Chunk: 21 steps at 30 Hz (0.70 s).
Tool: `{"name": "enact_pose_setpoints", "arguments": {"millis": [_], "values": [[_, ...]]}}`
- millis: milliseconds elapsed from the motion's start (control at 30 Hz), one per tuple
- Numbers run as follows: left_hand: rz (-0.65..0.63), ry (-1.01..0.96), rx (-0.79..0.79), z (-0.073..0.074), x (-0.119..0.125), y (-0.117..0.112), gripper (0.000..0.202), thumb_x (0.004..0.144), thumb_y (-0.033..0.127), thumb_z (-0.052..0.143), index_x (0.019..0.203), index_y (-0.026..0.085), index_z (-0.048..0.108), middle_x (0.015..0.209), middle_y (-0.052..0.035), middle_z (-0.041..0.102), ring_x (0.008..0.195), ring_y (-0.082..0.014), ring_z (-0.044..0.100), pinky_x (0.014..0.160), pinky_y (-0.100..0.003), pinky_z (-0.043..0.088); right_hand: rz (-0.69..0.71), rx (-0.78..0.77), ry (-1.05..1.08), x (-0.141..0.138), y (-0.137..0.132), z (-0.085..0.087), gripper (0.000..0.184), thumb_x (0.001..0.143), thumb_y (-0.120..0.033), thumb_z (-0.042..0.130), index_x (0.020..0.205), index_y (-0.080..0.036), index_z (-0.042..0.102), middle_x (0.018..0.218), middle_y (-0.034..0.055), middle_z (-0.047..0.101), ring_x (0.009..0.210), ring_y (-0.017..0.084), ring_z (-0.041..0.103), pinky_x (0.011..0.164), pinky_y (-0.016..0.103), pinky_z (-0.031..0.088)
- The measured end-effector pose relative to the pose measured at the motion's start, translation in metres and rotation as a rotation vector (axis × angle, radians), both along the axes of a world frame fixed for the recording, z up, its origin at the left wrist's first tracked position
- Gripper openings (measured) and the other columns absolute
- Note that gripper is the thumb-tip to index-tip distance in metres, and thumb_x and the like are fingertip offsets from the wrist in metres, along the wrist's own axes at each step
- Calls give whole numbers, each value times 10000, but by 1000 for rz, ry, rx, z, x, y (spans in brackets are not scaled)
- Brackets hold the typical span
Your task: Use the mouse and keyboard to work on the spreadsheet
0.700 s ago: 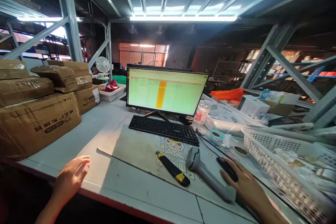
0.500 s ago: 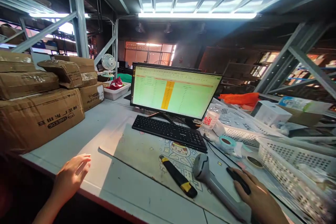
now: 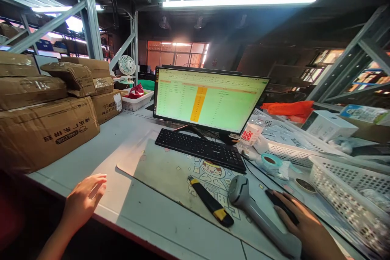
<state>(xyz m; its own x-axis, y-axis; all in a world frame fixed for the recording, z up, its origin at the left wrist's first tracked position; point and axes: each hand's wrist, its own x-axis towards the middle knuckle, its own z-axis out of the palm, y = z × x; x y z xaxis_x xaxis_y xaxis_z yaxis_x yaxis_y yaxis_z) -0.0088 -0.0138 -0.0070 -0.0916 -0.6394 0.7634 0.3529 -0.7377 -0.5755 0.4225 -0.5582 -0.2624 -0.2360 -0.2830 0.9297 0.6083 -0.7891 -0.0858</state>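
Right hand: the right hand [image 3: 304, 227] lies cupped over the flat black computer mouse [image 3: 282, 210], fingers draped along its top, palm down; a light hold, not a clench.
Mouse position: at about 4 o'clock from the screen, on the right edge of the pale cartoon-printed desk mat [image 3: 170, 174].
Left hand: the left hand [image 3: 83, 201] rests flat and open at the near edge of the grey-white surface [image 3: 100, 150], fingers loosely spread, holding nothing.
Screen: wide black-framed monitor [image 3: 210, 99] shows a green spreadsheet with one orange column; cell text too small to read.
Neighbours of the mouse: grey pistol-shaped barcode scanner [image 3: 258, 215] lies just beside it at 9 o'clock, handle touching or nearly touching the wrist (cannot tell which); black-and-yellow utility knife [image 3: 210, 202] lies further out at 9 o'clock; black keyboard [image 3: 201, 150] at 11 o'clock.
Technique, judged: small wrist motions seem best, steering away from 9 o'clock so that the scanner is not nudged; the white perforated plastic basket [image 3: 350, 191] at 3 o'clock limits travel that way.
Left side: stacked brown cardboard boxes [image 3: 45, 130] at 10 o'clock from the left hand, well apart.
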Motion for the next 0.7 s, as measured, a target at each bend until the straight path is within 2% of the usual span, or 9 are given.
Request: {"name": "enact_pose_setpoints", "arguments": {"millis": [233, 367, 467, 567, 700], "values": [[-13, 24, -7, 0, 1, 1, 249, 1081, 414, 490, 1068, 282, 700, 1203, 130, 706, 1093, -90, 684, 948, -238, 486, -93, -28, -67, -5, 1, 0, 495, 1084, -465, 456, 1363, -130, 690, 1279, 114, 684, 1061, 303, 733, 842, 454, 650], [-8, 12, -5, -1, 0, -1, 271, 1084, 412, 481, 1054, 271, 710, 1191, 118, 712, 1081, -95, 688, 935, -242, 486, 37, 12, 21, 7, 1, -5, 525, 1060, -542, 463, 1403, -208, 677, 1321, 51, 674, 1163, 309, 703, 908, 495, 638], [-11, 17, -14, -1, -1, -1, 284, 1083, 417, 479, 1045, 267, 717, 1189, 114, 715, 1075, -97, 692, 933, -243, 485, 170, 55, 148, 16, 1, -10, 594, 1018, -632, 458, 1404, -246, 691, 1350, 38, 661, 1217, 307, 679, 985, 518, 612], [-16, 32, -30, -1, 0, 0, 279, 1076, 420, 489, 1050, 272, 724, 1205, 118, 712, 1086, -102, 692, 941, -250, 484, 254, 92, 266, 21, 1, -12, 701, 981, -714, 419, 1411, -237, 700, 1392, 45, 640, 1272, 315, 649, 1045, 520, 584], [-36, 46, -44, -1, 1, 3, 277, 1072, 420, 494, 1042, 276, 729, 1204, 125, 711, 1084, -96, 690, 941, -246, 480, 280, 107, 319, 26, 1, -12, 817, 957, -774, 375, 1430, -190, 696, 1460, 75, 596, 1364, 343, 581, 1139, 544, 511]]}}
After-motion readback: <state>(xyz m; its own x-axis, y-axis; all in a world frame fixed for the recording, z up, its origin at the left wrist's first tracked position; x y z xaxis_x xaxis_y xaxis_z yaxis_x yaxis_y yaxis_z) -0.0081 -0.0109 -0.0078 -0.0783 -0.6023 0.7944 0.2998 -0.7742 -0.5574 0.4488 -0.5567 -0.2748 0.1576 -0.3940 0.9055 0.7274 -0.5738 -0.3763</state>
